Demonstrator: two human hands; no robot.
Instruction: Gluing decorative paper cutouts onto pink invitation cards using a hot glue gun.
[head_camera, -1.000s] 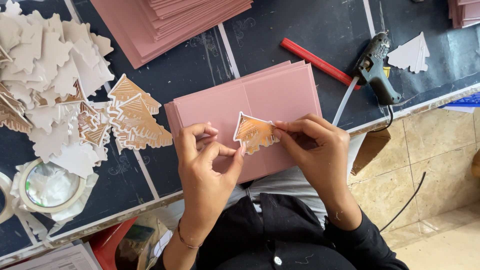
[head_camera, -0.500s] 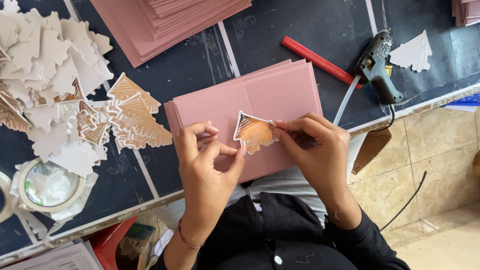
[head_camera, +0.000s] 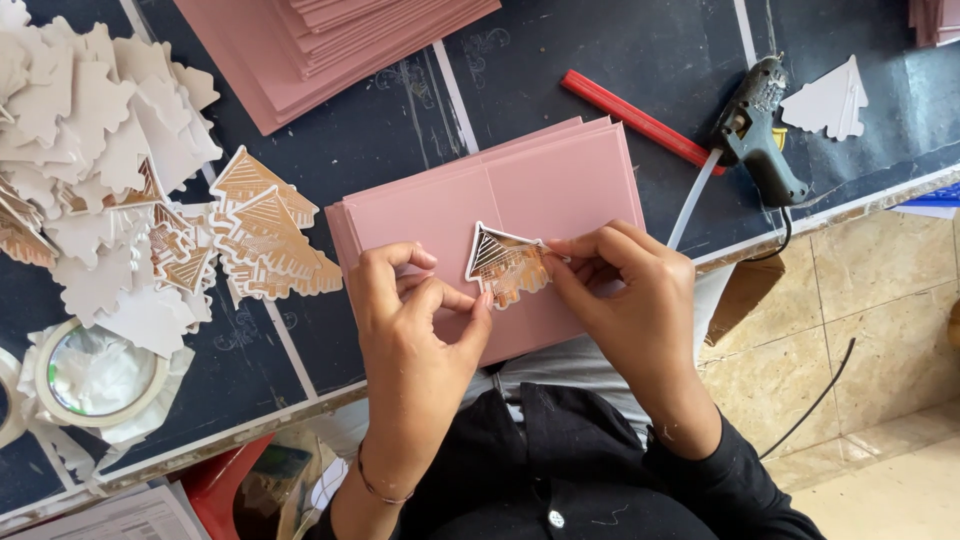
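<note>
My left hand (head_camera: 415, 335) and my right hand (head_camera: 625, 300) meet over a small house-shaped cutout (head_camera: 503, 265), white-edged with brown and gold lines; both hands are pinching it, the left thumb and forefinger closed on its lower edge at 7 o'clock, the right fingertips closed on its side at 3 o'clock; whether it touches the card under it I cannot tell. The cutout sits over a small stack of pink cards (head_camera: 560, 185) lying near the front edge of the dark desk (head_camera: 390, 150). At 10 o'clock from the cutout lies a heap of like cutouts (head_camera: 265, 235), some face up, many showing white backs; a bigger pile of pink sheets (head_camera: 320, 45) lies at 11 o'clock; a red stick (head_camera: 640, 120) and a glue gun (head_camera: 760, 130) lie at 2 o'clock, with 1 white cutout (head_camera: 830, 100) just beyond the gun; a roll of tape (head_camera: 95, 370) sits at 8 o'clock.
</note>
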